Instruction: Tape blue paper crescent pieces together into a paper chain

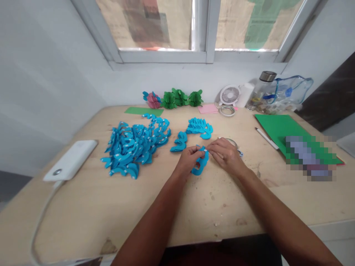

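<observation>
A curved blue paper cutout [198, 170] is held over the table, with a small white patch near its top edge. My left hand [186, 162] is closed on its left side, thumb and fingers pinching the paper. At the white patch, the fingertips of my right hand [226, 155] are pinched together; what lies between them is too small to make out. Just beyond my left hand sits a small folded blue paper piece [180, 142]. Farther back is a neat row of overlapping blue paper pieces [198, 126]. A big heap of blue cutouts with white patches [133, 142] lies to the left.
Green paper figures [179, 98] and a pink-and-blue one [153, 100] line the wall. A fan [229, 95], tape roll [226, 111] and bottle [259, 90] stand at the back right. Green sheets [280, 127], a pen [266, 138] and a cabled power bank [72, 159] flank the work.
</observation>
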`<control>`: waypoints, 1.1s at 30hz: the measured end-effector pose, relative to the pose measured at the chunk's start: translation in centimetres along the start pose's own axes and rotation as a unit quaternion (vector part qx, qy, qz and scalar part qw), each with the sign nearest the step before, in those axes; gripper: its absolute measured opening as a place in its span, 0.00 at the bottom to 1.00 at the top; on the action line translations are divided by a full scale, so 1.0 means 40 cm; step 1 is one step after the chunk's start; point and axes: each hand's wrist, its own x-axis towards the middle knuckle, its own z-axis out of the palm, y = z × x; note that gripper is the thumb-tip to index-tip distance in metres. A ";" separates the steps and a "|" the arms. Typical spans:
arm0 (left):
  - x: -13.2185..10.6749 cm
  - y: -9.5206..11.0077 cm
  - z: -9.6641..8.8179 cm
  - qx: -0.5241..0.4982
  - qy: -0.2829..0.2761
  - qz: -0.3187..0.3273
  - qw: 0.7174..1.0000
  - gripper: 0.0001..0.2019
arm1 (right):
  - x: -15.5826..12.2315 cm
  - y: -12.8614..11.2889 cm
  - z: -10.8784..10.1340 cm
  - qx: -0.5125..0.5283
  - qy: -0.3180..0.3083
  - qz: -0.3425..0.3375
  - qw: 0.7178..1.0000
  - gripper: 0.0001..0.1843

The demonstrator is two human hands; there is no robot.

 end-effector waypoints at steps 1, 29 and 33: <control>0.001 -0.003 0.001 0.004 0.005 0.007 1.000 0.08 | 0.000 -0.001 0.002 0.019 0.014 0.017 1.000 0.10; -0.004 -0.021 0.026 0.072 0.114 0.134 0.982 0.08 | 0.005 -0.024 0.053 0.233 0.082 0.306 0.920 0.09; 0.000 -0.034 0.022 0.090 0.109 0.140 0.980 0.08 | 0.001 -0.016 0.064 0.302 0.083 0.356 0.880 0.10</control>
